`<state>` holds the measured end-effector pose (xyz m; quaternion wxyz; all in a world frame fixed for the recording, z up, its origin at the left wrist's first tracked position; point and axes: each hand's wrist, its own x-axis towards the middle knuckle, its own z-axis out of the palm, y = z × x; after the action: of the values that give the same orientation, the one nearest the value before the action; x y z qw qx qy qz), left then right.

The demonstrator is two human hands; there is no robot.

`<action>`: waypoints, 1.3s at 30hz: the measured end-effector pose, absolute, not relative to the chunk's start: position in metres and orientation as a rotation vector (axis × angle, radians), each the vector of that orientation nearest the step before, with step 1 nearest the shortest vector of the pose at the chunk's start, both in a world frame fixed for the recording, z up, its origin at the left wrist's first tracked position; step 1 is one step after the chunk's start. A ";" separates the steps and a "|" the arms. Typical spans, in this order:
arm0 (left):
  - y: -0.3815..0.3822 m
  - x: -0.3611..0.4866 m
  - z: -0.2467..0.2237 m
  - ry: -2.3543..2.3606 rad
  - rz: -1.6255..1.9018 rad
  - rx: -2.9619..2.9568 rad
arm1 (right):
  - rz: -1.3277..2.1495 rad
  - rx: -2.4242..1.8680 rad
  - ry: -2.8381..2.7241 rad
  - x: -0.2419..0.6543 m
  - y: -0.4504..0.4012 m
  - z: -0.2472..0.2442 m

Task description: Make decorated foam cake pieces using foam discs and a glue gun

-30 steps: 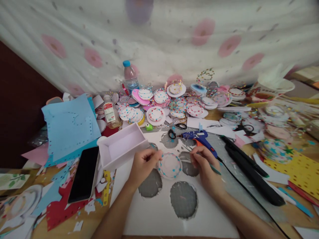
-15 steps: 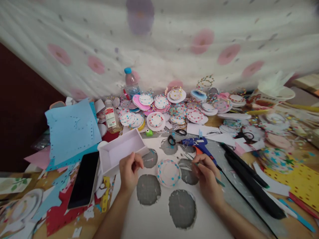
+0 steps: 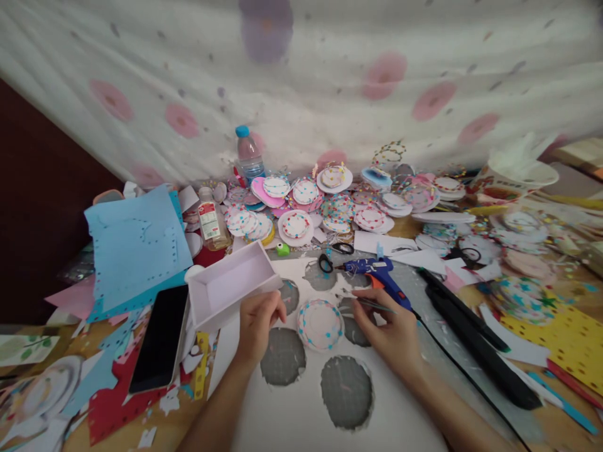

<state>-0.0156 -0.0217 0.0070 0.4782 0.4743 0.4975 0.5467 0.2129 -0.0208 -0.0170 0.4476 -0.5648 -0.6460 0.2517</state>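
My right hand (image 3: 389, 326) pinches a thin dark tool (image 3: 374, 304), its tip pointing left over the white sheet. My left hand (image 3: 259, 323) is closed, thumb against curled fingers, just right of the white box (image 3: 234, 280); what it holds, if anything, is too small to name. Between the hands a round white paper piece (image 3: 320, 325), edged with blue and red dots, lies on the white sheet (image 3: 301, 414), which has several round holes. A blue glue gun (image 3: 370, 266) lies beyond my right hand, beside scissors (image 3: 326, 263).
Many dotted paper discs (image 3: 295, 227) are piled along the back, near a water bottle (image 3: 249, 154) and a glue bottle (image 3: 210, 220). A phone (image 3: 159, 339) and blue sheets (image 3: 136, 248) lie left. A black flat tool (image 3: 475, 342) and the gun's cord are right.
My left hand has moved slightly right, closer to the dotted round piece. My right hand has shifted a little left, and the thin tool now lies at a flatter angle.
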 end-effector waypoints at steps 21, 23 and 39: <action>-0.020 -0.013 0.010 1.276 1.255 1.216 | 0.435 -1.368 -2.120 0.216 -0.026 -0.010; -0.019 -0.013 0.010 1.289 1.251 1.218 | 0.423 -1.380 -2.129 0.215 -0.028 -0.009; -0.019 -0.013 0.010 1.280 1.256 1.211 | 0.541 -1.431 -1.947 0.208 -0.028 -0.014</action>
<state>-0.0133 -0.0195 0.0096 0.4694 0.4941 0.5223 0.5126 0.2080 -0.0284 -0.0137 0.3266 -0.5461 -0.7433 0.2065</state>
